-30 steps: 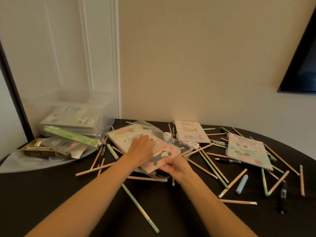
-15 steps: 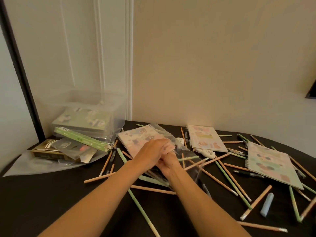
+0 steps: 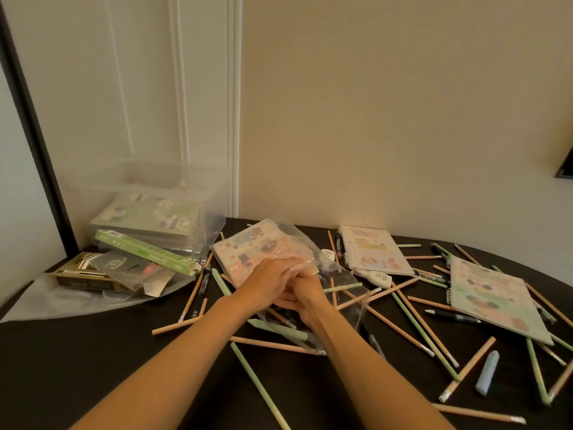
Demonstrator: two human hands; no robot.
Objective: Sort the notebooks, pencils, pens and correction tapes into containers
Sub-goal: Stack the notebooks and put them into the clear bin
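Both hands have drawn together since a second ago, when they sat apart on the notebook: the left hand (image 3: 273, 280) now lies over the right hand (image 3: 307, 294) at the near edge of the pink cartoon-printed spiral notebook (image 3: 248, 252). That notebook rests half inside a crinkled clear plastic sleeve (image 3: 338, 287) near the middle of the dark table (image 3: 77, 367). Left fingers are pressed together and fairly straight, tips touching the cover; the right fingers are mostly hidden beneath, so their grip cannot be told. A pale spiral notebook (image 3: 372, 249) lies by the far edge and a pastel green spiral notebook (image 3: 493, 293) near the right edge, among scattered green and wooden pencils (image 3: 260, 387). A clear plastic container (image 3: 148, 187) stands at the far-left corner
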